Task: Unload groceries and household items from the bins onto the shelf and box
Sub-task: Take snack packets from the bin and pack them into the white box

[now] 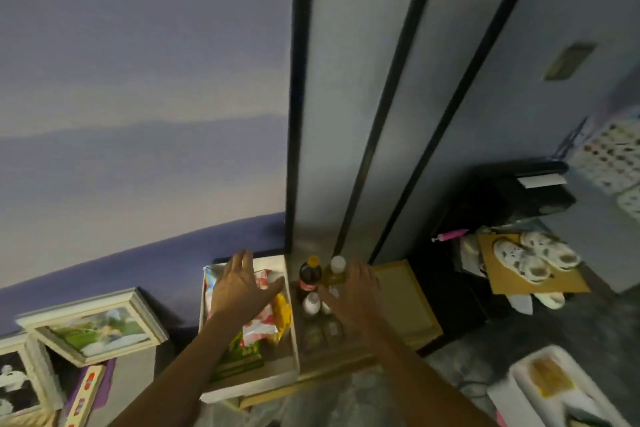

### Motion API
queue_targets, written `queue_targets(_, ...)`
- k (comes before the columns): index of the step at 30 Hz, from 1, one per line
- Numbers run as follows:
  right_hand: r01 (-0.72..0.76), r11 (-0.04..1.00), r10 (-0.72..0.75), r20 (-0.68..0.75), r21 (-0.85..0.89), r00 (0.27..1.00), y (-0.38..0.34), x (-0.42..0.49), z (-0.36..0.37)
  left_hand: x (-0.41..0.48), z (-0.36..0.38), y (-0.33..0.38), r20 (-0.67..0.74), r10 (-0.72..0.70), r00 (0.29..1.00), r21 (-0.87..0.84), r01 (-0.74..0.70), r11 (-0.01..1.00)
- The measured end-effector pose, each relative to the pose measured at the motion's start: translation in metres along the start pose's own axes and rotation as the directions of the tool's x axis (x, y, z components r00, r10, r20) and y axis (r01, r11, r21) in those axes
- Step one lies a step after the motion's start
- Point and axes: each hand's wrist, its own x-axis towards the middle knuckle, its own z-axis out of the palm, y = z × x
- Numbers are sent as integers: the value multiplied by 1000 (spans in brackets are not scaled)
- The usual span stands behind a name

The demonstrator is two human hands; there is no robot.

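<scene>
My left hand [239, 288] hovers open, fingers spread, over a white box [256, 383] that holds red-and-white, yellow and green snack packets [261, 326]. My right hand [353, 291] is open above a low wooden shelf top [405, 302], just right of a dark cola bottle with a yellow cap [309, 276]. A bottle of yellowish liquid with a white cap [336, 270] stands behind the fingers. A small white bottle [311, 303] stands in front of the cola. Neither hand holds anything.
Tall grey cabinet doors with black frames [363, 114] rise behind the shelf. Picture frames [100, 326] lean at the lower left. White clogs [533, 256] lie on cardboard at right. A white bin [554, 388] sits at the lower right, near a dark rack [519, 198].
</scene>
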Motion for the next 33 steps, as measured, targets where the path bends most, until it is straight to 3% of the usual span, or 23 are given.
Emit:
queue_targets(4,-167,980,173,-48,105,984,58,-15,-61,-10,1,69,-58,137,989,42,-134,990)
queue_targets(8,-212,975,202,-132,-66,970,125,-74,-139,-45,19,146,-3,256,967,37,-256,966)
queue_targets(16,-465,884,446,-364,38,818,274,-237,-222,-181,89,308,79,538,839,-18,-539,842)
queue_targets(22,-640,760,627,-386,115,676,366,-334,-245,-270,143,421,183,663,726,9,-676,737)
queue_targets(28,-750,636,751,-373,182,545,450,-378,-262,-304,204,508,255,772,582,-9,-797,604)
queue_targets(33,-798,581,795,-322,159,514,517,-367,-280,-305,258,567,269,820,506,-33,-845,533)
